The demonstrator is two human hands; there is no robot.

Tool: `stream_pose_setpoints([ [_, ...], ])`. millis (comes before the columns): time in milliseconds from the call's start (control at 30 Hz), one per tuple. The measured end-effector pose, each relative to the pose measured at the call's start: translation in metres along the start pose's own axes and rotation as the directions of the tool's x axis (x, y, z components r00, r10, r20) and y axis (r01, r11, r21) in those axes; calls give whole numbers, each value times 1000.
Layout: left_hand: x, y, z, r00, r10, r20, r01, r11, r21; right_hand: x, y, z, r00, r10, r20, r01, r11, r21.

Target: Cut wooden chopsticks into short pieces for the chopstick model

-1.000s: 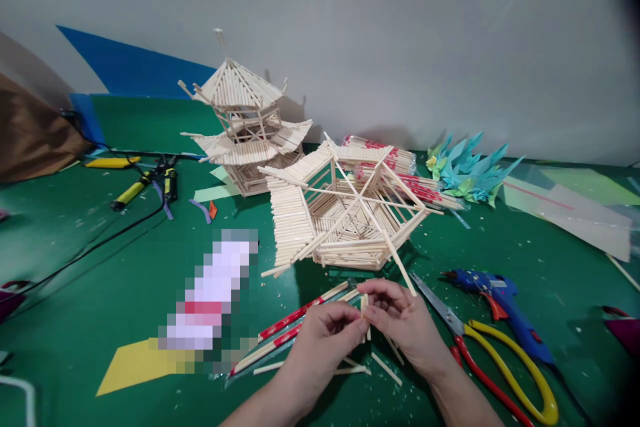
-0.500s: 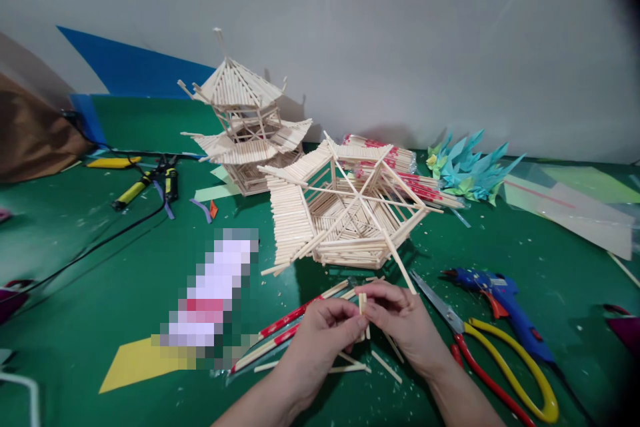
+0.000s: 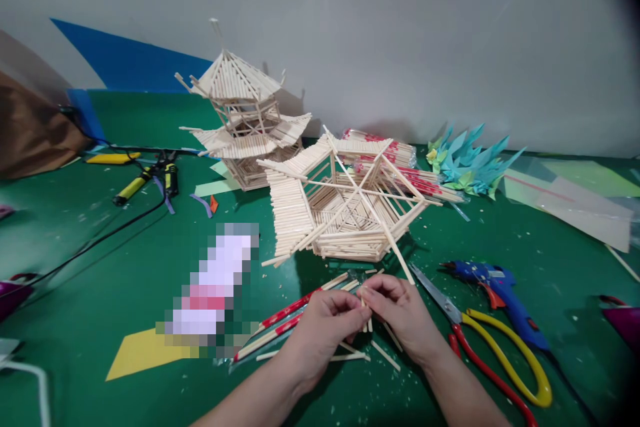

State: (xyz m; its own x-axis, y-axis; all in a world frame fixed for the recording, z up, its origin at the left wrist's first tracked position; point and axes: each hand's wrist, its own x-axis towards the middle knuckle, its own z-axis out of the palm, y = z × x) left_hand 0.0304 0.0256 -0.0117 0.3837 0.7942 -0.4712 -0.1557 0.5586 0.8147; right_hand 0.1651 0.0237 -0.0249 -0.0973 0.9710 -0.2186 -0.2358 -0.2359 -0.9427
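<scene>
My left hand (image 3: pixel 330 321) and my right hand (image 3: pixel 400 315) meet in front of me, fingertips closed on short wooden sticks (image 3: pixel 369 325). The fingers hide most of these sticks, so I cannot tell how they are shared between the hands. Just beyond stands a six-sided wooden stick model (image 3: pixel 291 217), its roof frame partly covered with rows of sticks. One long roof stick reaches down almost to my right hand. Loose cut sticks (image 3: pixel 385 355) lie beneath the hands. Red-marked packs of sticks (image 3: pixel 287 310) lie by my left hand.
Scissors (image 3: pixel 500 353) with red and yellow handles and a blue glue gun (image 3: pixel 500 283) lie at right. A finished-looking stick pagoda (image 3: pixel 240 80) stands behind left. Pliers (image 3: pixel 131 190), a black cable (image 3: pixel 100 247) and yellow paper (image 3: pixel 135 353) are at left; turquoise folded paper (image 3: pixel 470 160) is at back right.
My fingertips have drawn closer together over the short sticks, and less of their upper ends shows. The model and tools stay in place; the view has shifted slightly.
</scene>
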Motion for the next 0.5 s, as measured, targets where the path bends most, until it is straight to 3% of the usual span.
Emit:
stream_pose_setpoints([
  [267,0,1,-1,998,-5,55,2,999,44,3,6,-3,999,-10,-49,11,1000,15],
  [500,3,-1,0,996,84,41,-87,993,84,2,2,-2,999,-22,-40,23,1000,15],
])
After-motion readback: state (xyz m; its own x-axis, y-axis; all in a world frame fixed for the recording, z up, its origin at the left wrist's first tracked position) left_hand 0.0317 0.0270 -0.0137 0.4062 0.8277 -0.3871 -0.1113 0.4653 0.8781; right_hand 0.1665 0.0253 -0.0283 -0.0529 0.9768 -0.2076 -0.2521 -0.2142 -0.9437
